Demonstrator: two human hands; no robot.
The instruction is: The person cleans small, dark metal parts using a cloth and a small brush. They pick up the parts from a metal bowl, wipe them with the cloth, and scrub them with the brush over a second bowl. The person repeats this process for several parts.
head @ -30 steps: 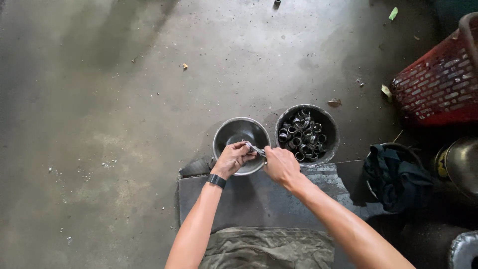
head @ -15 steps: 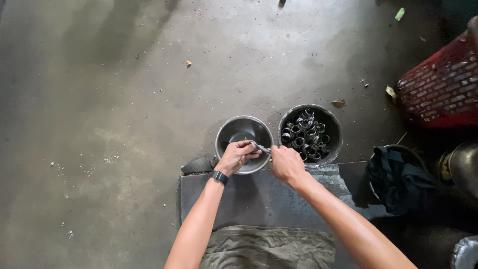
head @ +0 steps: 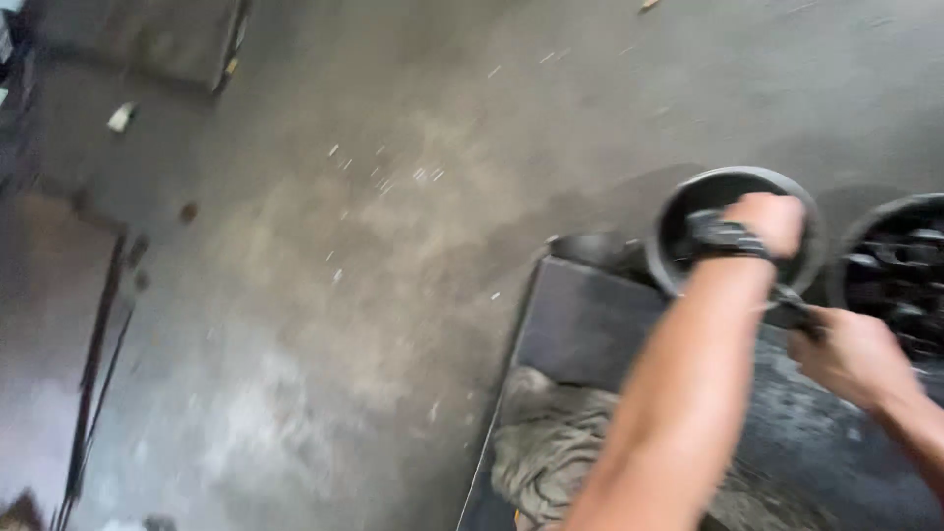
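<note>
The view is motion-blurred. My left hand (head: 779, 222), with a black watch (head: 724, 237) on its wrist, hovers over the steel bowl (head: 673, 218) with its fingers curled; the small metal part it pinches is lost in the blur. My right hand (head: 852, 358) is just to the right and nearer me, closed around a dark slim tool (head: 793, 311) that points toward the left hand. A second round bowl (head: 857, 228) with several metal rings (head: 905, 275) sits at the right edge, partly cut off.
A dark flat board (head: 590, 329) lies under my arms, with olive cloth (head: 551, 457) at its near end. Bare concrete floor (head: 324, 256) with scattered grit fills the left. Dark rods (head: 93, 364) and a flat slab (head: 147, 39) lie at the far left.
The camera has swung sharply to the left, pushing the bowls and both hands to the right edge. The red basket and dark cloth have left the view. The hands stay together at the steel bowl.
</note>
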